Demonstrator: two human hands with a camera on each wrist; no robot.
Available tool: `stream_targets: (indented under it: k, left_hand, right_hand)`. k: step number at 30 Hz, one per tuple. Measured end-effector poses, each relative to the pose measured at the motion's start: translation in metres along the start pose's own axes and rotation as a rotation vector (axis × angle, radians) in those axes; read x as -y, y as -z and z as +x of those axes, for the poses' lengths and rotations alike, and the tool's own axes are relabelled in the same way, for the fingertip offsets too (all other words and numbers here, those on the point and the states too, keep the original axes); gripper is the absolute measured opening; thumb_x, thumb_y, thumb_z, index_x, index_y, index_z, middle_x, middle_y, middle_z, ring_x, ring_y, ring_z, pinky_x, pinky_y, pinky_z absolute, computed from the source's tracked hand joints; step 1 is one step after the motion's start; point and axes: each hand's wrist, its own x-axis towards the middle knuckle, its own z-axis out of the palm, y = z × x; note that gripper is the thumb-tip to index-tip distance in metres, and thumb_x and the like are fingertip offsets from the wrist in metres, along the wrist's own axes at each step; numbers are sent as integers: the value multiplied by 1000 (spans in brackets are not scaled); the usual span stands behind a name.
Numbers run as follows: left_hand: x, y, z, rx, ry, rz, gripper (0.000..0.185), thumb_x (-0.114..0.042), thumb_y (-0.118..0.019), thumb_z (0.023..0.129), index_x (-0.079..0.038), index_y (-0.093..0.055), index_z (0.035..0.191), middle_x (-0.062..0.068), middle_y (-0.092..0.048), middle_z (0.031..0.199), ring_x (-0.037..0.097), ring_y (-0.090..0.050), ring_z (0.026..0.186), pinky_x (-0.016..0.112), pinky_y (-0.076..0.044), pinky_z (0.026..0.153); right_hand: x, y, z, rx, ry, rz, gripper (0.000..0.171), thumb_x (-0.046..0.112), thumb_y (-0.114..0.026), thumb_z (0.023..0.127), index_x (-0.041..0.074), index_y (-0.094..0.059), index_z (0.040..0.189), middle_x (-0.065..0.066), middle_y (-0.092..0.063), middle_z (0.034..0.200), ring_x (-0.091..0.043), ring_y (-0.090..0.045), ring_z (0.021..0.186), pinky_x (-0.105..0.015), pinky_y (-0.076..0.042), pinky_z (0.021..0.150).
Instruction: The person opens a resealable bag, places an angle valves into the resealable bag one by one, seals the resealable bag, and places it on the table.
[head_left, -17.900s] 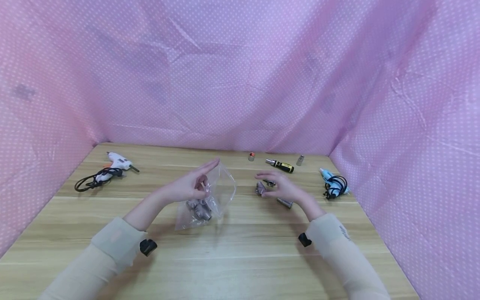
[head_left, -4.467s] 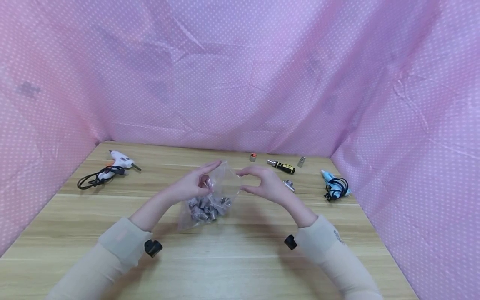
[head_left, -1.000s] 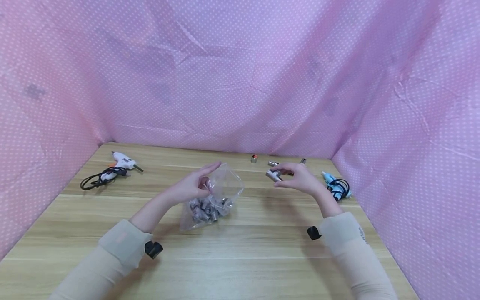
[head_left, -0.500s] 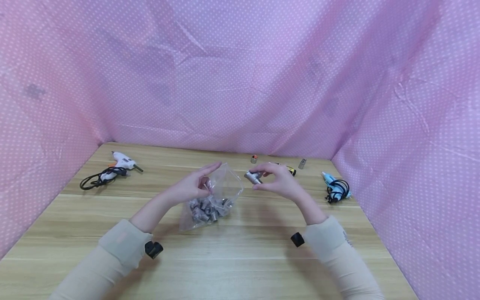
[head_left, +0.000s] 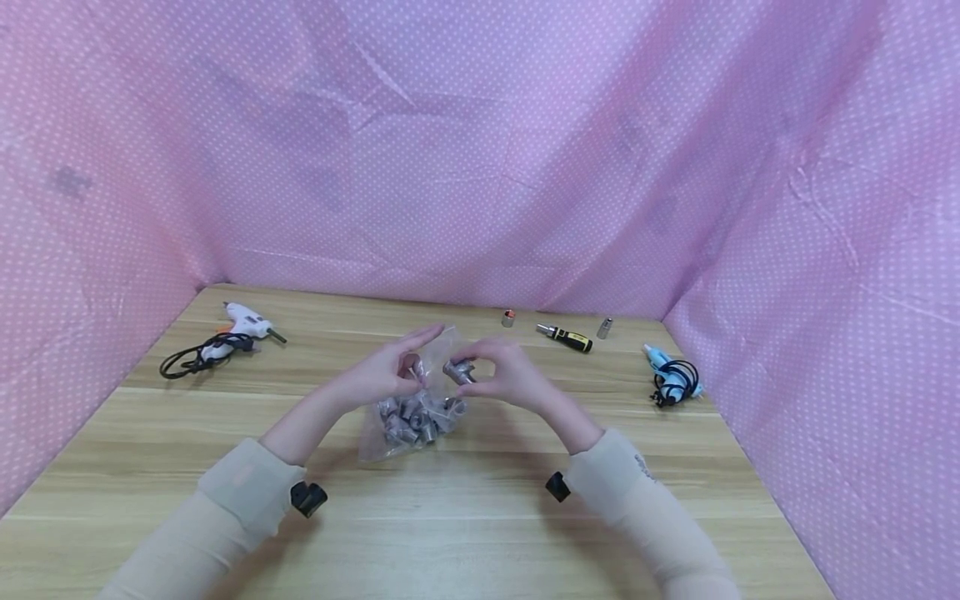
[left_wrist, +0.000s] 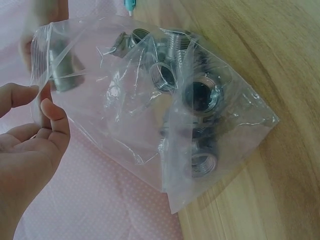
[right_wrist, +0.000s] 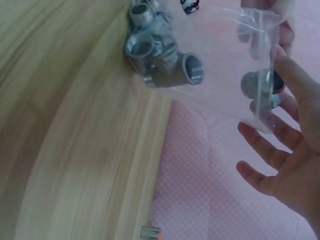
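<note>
A clear zip bag (head_left: pixel 420 410) with several metal pipe fittings (left_wrist: pixel 202 95) rests on the wooden table (head_left: pixel 480 517). My left hand (head_left: pixel 408 377) pinches the bag's rim and holds its mouth up and open; the thumb and finger (left_wrist: pixel 47 107) show at the zip edge. My right hand (head_left: pixel 474 372) holds one metal fitting (head_left: pixel 458 369) at the bag's mouth. In the right wrist view that fitting (right_wrist: pixel 260 86) shows behind the plastic, at my fingertips (right_wrist: pixel 280 55). The other fittings (right_wrist: pixel 160 62) lie heaped at the bag's bottom.
A white glue gun (head_left: pixel 228 327) with a black cord lies at the back left. At the back right are a blue glue gun (head_left: pixel 670 372), a black and yellow screwdriver (head_left: pixel 567 337) and two small fittings (head_left: pixel 508 317) (head_left: pixel 603 327). Pink dotted cloth walls three sides.
My right hand has carried the metal fitting leftward from the back right of the table to the bag's mouth. My left hand has kept hold of the bag's rim.
</note>
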Motion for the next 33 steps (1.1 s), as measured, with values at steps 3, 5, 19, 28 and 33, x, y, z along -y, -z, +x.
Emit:
stream_targets:
  k: [3,5,19,28,33]
  left_hand:
    - [0,0,0,-1,1,-9,93,8,-61,77,-28,-18,152,19,-49,124,20,-53,74,27,-51,61]
    - [0,0,0,0,7,-16,93,9,-61,77,-28,-19,152,20,-55,109,20,-53,73,27,-51,62]
    - [0,-1,1,8,-4,-14,93,9,-59,76,-23,-17,152,19,-59,94,22,-56,74,29,-52,61]
    - [1,-1,0,-3,-9,-1,93,9,-60,75,-25,-19,152,20,-45,133,21,-54,75,24,-50,59]
    - [2,-2,0,-1,-17,-1,91,9,-59,76,-22,-19,152,16,-36,144,20,-55,78,25,-50,61]
  right_hand:
    - [2,-5,2,5,-9,16,49,29,-83,68,10,-68,111,-1,-69,108,-13,-63,98,-25,-48,91]
    - [3,-6,2,3,-12,24,47,25,-82,69,8,-68,110,-3,-69,108,-14,-63,98,-25,-49,90]
    - [16,10,-23,-71,-24,-17,43,24,-79,74,11,-68,113,-4,-65,117,-20,-57,113,-39,-43,101]
    - [29,-11,-31,-8,30,-1,41,20,-79,75,8,-67,112,-3,-67,107,-4,-48,58,-16,-45,54]
    - [30,-25,-30,-16,29,34,29,18,-77,76,7,-68,101,-4,-68,98,-2,-48,58,-14,-43,53]
